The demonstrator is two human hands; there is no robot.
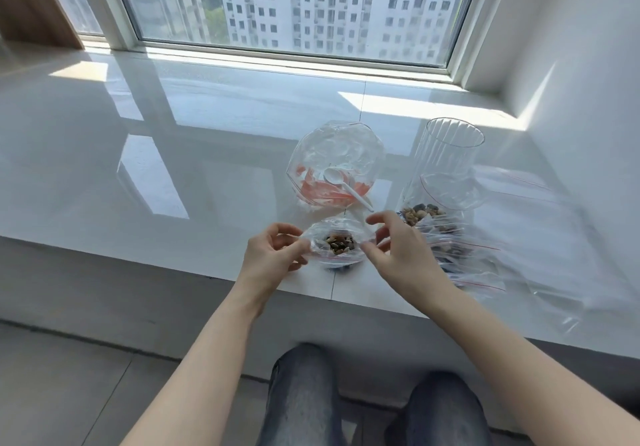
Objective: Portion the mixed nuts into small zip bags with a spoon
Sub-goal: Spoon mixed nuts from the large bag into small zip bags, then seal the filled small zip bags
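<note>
A small clear zip bag [337, 249] with mixed nuts in its bottom stands near the front edge of the white sill. My left hand [273, 255] pinches its left rim and my right hand [398, 255] pinches its right rim, holding the mouth apart. Just behind it, a white plastic spoon [341, 182] lies on a large clear bag [336, 165] with orange printing. To the right, a tall ribbed clear container [446, 165] has a zip bag of mixed nuts [420, 213] at its base.
A pile of zip bags with red seal lines [485, 258] lies at the right, some holding nuts, beside larger clear plastic [554, 237]. The glossy white sill [173, 168] runs to a window behind; a wall closes the right side. My knees are below the front edge.
</note>
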